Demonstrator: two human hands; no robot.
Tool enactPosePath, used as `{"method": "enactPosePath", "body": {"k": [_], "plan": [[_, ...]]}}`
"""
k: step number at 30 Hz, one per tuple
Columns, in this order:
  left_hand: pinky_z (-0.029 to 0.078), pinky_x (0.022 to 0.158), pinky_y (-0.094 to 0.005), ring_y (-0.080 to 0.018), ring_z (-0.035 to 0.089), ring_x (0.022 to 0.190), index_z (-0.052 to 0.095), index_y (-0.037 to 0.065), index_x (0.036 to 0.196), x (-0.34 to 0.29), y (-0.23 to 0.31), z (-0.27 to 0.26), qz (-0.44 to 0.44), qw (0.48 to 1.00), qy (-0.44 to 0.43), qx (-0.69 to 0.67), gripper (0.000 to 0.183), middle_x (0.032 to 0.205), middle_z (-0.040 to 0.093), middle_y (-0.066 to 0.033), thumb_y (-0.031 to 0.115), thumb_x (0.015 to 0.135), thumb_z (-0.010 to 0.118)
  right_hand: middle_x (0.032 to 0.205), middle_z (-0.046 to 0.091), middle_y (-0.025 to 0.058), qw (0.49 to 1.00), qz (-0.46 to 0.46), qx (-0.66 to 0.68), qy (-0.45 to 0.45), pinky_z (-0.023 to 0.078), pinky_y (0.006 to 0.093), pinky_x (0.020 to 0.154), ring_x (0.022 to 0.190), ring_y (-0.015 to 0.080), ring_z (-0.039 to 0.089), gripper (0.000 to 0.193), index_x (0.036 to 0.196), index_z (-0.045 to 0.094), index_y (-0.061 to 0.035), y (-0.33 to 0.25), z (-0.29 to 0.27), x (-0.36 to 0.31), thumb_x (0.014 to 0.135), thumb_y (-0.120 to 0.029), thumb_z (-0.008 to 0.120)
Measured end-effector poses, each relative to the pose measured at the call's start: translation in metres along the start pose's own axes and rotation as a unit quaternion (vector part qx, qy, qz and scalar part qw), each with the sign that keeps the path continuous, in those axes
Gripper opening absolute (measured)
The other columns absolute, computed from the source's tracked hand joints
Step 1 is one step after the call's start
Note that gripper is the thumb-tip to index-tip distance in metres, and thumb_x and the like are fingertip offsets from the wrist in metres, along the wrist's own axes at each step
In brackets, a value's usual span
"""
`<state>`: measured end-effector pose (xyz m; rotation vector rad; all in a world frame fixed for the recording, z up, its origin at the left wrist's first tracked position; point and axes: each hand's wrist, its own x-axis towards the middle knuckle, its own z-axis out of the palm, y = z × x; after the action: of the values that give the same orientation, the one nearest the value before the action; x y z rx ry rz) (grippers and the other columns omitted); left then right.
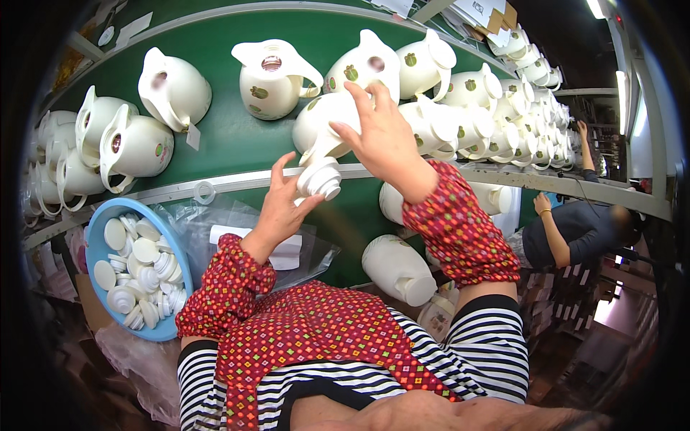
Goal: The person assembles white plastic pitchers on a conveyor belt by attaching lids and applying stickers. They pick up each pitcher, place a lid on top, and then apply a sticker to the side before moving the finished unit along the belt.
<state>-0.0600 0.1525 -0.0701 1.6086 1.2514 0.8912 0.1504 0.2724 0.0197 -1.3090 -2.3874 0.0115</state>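
My left hand (282, 208) had its thumb and fingers closed about a white stopper (321, 179), whose stepped end pointed down and slightly right. Just above it, a cream jug (323, 118) leaned over the green table (223, 136), its long axis running toward me and its narrow top near the stopper. My right hand (388, 136) lay over the jug with thumb and fingers apart; I couldn't tell whether they gripped it. That hand covered part of its side, and I couldn't make out whether stopper and mouth touched.

More jugs (269, 82) stood close behind and to both sides, those at far left cut off by the dark rim. The metal rail (237, 178) ran beneath my work. My right sleeve (460, 226) partly hid jugs below. At left sat a blue basin (164, 330) of white stoppers (146, 250).
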Motion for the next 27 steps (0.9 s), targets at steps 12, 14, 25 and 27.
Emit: {"method": "enactPosePath", "body": {"k": [12, 14, 25, 27], "plan": [[0.049, 0.084, -0.0426, -0.029, 0.066, 0.092, 0.066, 0.012, 0.134, 0.051, 0.084, -0.066, 0.234, 0.944, -0.15, 0.178, 0.061, 0.092, 0.067, -0.0088, 0.028, 0.08, 0.087, 0.108, 0.074, 0.0213, 0.786, 0.044, 0.332, -0.519, 0.054, 0.0415, 0.092, 0.099, 0.0336, 0.071, 0.06, 0.131, 0.068, -0.0031, -0.013, -0.079, 0.024, 0.1, -0.054, 0.063], [0.05, 0.086, -0.0433, -0.0299, 0.066, 0.094, 0.064, 0.012, 0.138, 0.058, 0.083, -0.066, 0.232, 0.953, -0.103, 0.169, 0.065, 0.095, 0.069, -0.0098, 0.029, 0.08, 0.087, 0.111, 0.07, 0.0232, 0.775, 0.043, 0.381, -0.503, 0.052, 0.0443, 0.095, 0.104, 0.0349, 0.068, 0.056, 0.126, 0.067, 0.0004, -0.007, -0.074, 0.033, 0.096, -0.047, 0.069], [0.059, 0.081, -0.0287, -0.0126, 0.072, 0.095, 0.069, 0.0, 0.125, 0.029, 0.014, -0.043, -0.24, 0.87, 0.024, -0.429, 0.029, 0.108, 0.076, -0.0088, 0.02, 0.105, 0.066, 0.151, 0.05, 0.024, 0.97, 0.062, 0.021, -0.234, 0.045, 0.0445, 0.116, 0.137, 0.039, 0.054, 0.082, 0.161, 0.04, -0.0087, 0.133, -0.014, 0.102, 0.091, -0.029, 0.079], [0.062, 0.083, -0.034, -0.0186, 0.074, 0.097, 0.068, 0.0, 0.125, 0.012, -0.006, -0.041, -0.329, 0.763, 0.049, -0.554, 0.03, 0.111, 0.075, -0.0107, 0.02, 0.103, 0.066, 0.15, 0.054, 0.0199, 0.973, 0.014, -0.024, -0.227, 0.046, 0.0458, 0.114, 0.135, 0.0402, 0.055, 0.08, 0.158, 0.046, -0.0106, 0.146, -0.004, 0.101, 0.088, -0.028, 0.08]]}}
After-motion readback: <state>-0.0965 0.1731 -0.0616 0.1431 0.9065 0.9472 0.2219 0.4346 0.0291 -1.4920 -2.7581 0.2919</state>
